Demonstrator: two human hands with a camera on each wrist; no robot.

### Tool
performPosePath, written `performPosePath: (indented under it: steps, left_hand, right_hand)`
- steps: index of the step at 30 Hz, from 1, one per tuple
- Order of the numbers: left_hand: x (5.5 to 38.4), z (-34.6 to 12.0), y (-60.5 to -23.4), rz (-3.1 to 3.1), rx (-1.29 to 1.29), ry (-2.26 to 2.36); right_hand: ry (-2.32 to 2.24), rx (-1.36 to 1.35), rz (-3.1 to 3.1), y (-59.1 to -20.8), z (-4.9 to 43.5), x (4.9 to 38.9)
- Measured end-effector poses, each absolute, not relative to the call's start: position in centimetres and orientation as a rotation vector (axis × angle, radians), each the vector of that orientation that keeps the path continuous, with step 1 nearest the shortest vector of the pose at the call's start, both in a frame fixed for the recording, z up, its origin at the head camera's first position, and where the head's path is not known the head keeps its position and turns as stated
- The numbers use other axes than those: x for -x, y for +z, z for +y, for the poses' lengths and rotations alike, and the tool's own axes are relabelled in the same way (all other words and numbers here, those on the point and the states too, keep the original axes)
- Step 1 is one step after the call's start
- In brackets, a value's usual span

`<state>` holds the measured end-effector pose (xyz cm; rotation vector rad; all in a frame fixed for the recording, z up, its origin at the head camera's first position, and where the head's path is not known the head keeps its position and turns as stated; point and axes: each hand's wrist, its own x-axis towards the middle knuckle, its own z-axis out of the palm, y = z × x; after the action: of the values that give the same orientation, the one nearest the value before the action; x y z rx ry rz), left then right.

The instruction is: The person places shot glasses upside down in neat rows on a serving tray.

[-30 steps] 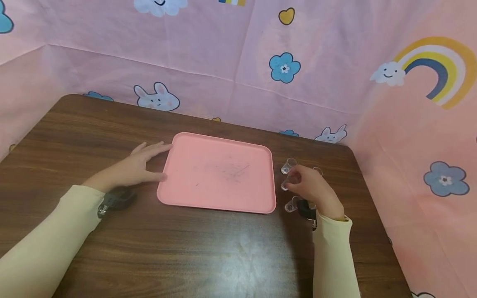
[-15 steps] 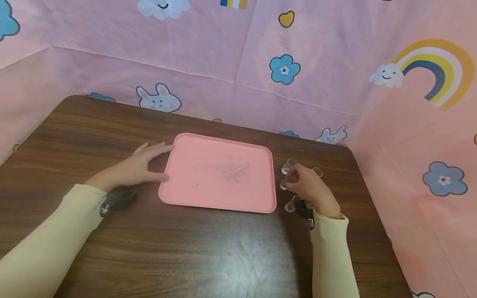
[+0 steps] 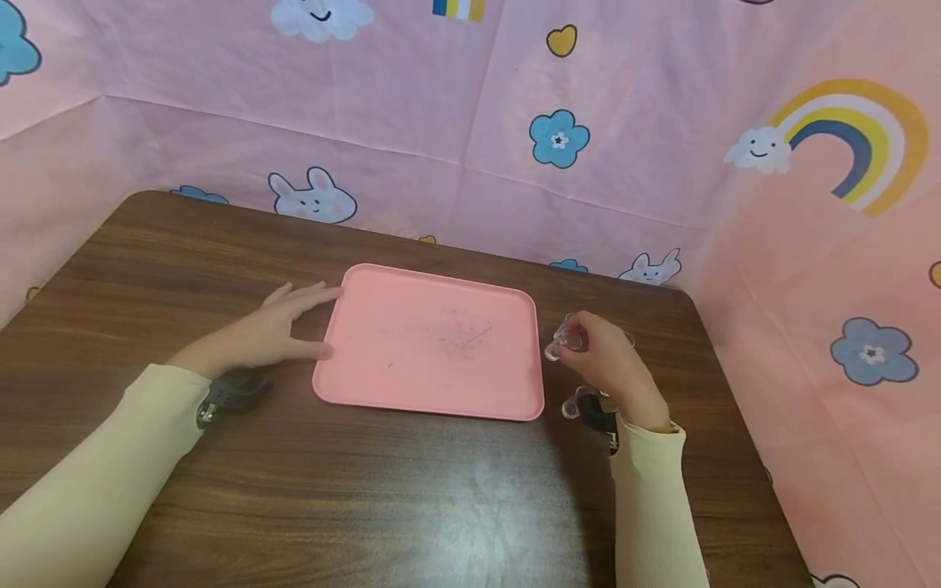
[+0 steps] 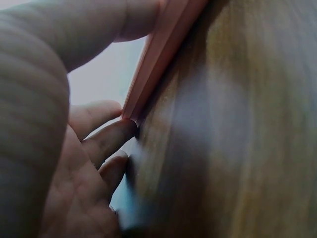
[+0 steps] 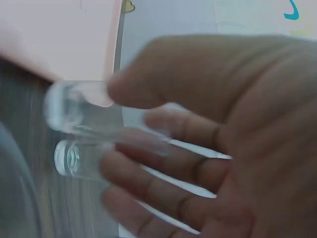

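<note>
My right hand pinches a small clear shot glass between thumb and fingers, just off the right edge of a pink tray. In the right wrist view the held shot glass looks raised off the wood. Beyond it stands a second shot glass, partly behind my fingers. Another shot glass sits nearer me beside the wrist strap. Spread along the tray's left side, my left hand touches the rim with thumb and fingertips. The left wrist view shows those fingers against the rim.
The brown wooden table runs up to a pink patterned cloth at the back and right. Behind my right hand a clear rim peeks out. Dark marks cover the tray's middle.
My right hand has shifted slightly left and away from me, carrying the pinched shot glass closer to the tray's edge. My left hand and the tray stay put.
</note>
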<state>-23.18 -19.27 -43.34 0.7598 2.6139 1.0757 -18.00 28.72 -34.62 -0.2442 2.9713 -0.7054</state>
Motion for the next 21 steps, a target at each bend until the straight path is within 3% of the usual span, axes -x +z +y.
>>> performPosePath:
  steps: [21]
  left_hand:
    - [23.1,-19.4,-43.5,2.634,-0.721,1.08]
  right_hand:
    - [-1.186,0.368,3.004,-35.8,25.9,18.4]
